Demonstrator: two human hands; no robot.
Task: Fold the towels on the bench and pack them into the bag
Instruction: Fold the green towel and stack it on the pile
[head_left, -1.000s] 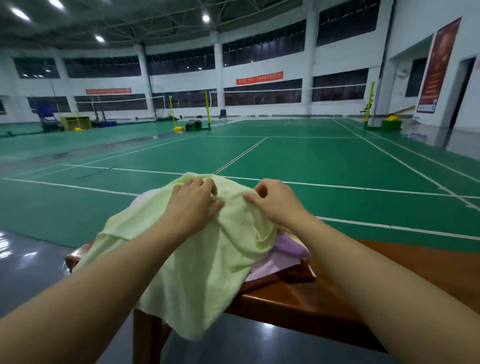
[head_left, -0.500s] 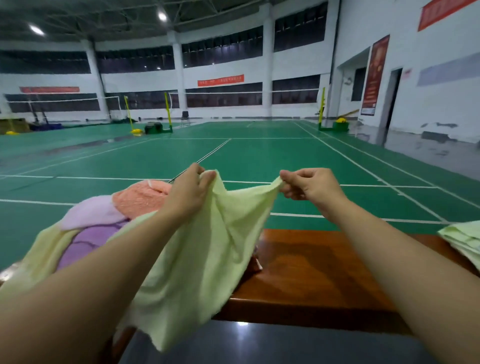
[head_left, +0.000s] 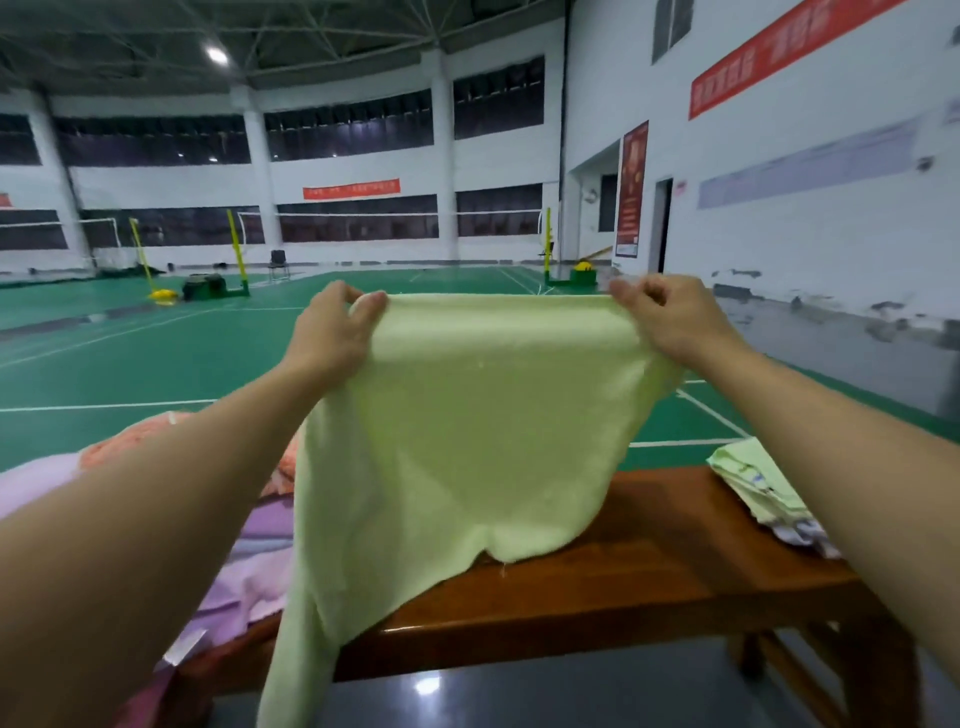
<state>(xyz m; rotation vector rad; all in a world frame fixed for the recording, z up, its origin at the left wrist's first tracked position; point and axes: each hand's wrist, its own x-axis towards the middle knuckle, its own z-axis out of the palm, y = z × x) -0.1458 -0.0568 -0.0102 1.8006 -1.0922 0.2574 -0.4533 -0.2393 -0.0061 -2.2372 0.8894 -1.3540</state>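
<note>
Pale green towel — top corners pinched by left hand and right hand, spread for folding — next, likely bring hands together.

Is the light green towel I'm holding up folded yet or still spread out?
Spread out, not folded. The light green towel hangs as one open sheet, its top edge stretched between the left hand and right hand above the bench.
</note>
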